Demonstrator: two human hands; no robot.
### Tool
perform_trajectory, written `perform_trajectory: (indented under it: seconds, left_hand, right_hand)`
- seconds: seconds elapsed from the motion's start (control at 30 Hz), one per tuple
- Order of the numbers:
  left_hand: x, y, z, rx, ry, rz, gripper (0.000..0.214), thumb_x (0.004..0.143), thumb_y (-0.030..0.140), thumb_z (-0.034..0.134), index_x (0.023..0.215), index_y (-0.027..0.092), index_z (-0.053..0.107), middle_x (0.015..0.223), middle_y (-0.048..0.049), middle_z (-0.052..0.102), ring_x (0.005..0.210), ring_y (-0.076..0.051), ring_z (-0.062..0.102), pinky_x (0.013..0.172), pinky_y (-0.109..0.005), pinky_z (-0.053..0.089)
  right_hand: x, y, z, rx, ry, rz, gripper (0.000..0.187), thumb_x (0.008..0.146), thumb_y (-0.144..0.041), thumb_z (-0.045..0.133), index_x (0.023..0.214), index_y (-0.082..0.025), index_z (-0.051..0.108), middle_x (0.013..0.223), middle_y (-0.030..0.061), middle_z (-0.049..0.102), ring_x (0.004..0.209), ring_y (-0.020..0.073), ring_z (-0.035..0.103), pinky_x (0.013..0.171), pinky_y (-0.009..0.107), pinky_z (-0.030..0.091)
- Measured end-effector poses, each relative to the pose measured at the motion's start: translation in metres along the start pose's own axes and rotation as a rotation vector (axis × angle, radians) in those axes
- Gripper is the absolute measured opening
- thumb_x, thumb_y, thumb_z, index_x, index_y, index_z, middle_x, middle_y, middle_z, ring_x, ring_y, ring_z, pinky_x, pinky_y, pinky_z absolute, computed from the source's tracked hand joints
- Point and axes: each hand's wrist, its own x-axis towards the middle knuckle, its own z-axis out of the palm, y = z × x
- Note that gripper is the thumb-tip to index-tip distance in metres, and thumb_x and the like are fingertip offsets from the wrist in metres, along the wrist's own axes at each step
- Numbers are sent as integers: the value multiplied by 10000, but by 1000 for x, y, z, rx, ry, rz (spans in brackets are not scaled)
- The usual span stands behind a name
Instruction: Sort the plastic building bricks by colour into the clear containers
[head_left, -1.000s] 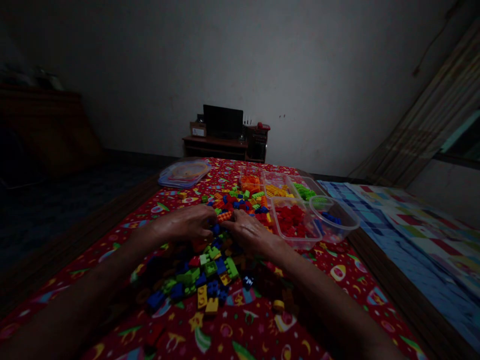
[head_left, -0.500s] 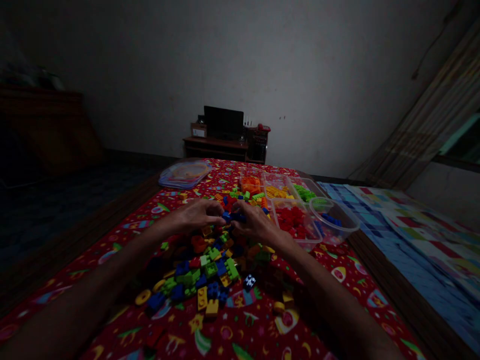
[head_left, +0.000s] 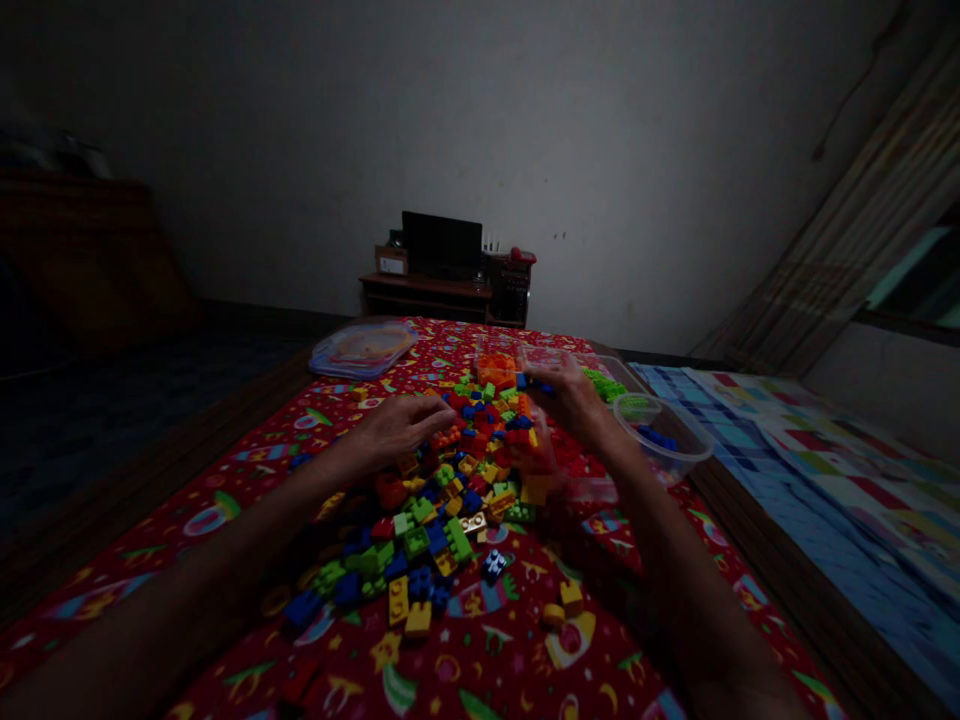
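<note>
Fingers of my right hand (head_left: 574, 393) hold blue brick (head_left: 543, 388), near clear box (head_left: 486, 346) with orange bricks (head_left: 496, 371). Left hand (head_left: 399, 428): fingers bent at loose brick pile (head_left: 466, 465); if holding, cannot tell. Rightward, round tub (head_left: 686, 458) has blue bricks (head_left: 657, 438); container behind (head_left: 630, 373), green bricks (head_left: 604, 384).

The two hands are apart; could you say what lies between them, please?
In the head view, part of the multicoloured brick pile lies between the left hand and right hand.
</note>
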Motion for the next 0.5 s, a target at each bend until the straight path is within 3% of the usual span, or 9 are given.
perform_trajectory:
  seconds: [0.13, 0.27, 0.4, 0.5]
  left_hand:
    - [-1, 1, -6, 89, 2, 21, 436, 845, 543, 413, 877, 185, 660, 818, -12, 692, 745, -172, 616, 654, -247, 438]
    - [-2, 4, -6, 145, 4, 72, 421, 843, 516, 415, 896, 187, 671, 868, -26, 713, 763, -173, 621, 687, -248, 445]
    - [-4, 10, -5, 157, 3, 96, 458, 838, 549, 406, 945, 199, 680, 953, -44, 725, 839, -203, 635, 741, -263, 467]
    - [-10, 13, -8, 165, 16, 136, 458, 853, 551, 408, 985, 203, 676, 1016, -55, 715, 906, -227, 635, 797, -286, 473]
  right_hand:
    - [-15, 53, -46, -239, 91, 296, 261, 829, -217, 550, 1045, -187, 694, 924, 93, 705, 818, 187, 623, 721, 263, 429]
    - [-40, 93, -73, -398, 32, 586, 265, 790, -242, 565, 995, -171, 717, 911, 117, 713, 849, 207, 647, 703, 266, 450]
    - [-58, 106, -82, -278, -134, 774, 212, 772, -260, 597, 912, -156, 716, 749, 82, 695, 655, 167, 643, 589, 242, 447]
    - [-64, 105, -86, -195, -97, 765, 230, 808, -295, 559, 913, -145, 699, 704, 69, 673, 572, 147, 615, 561, 246, 449]
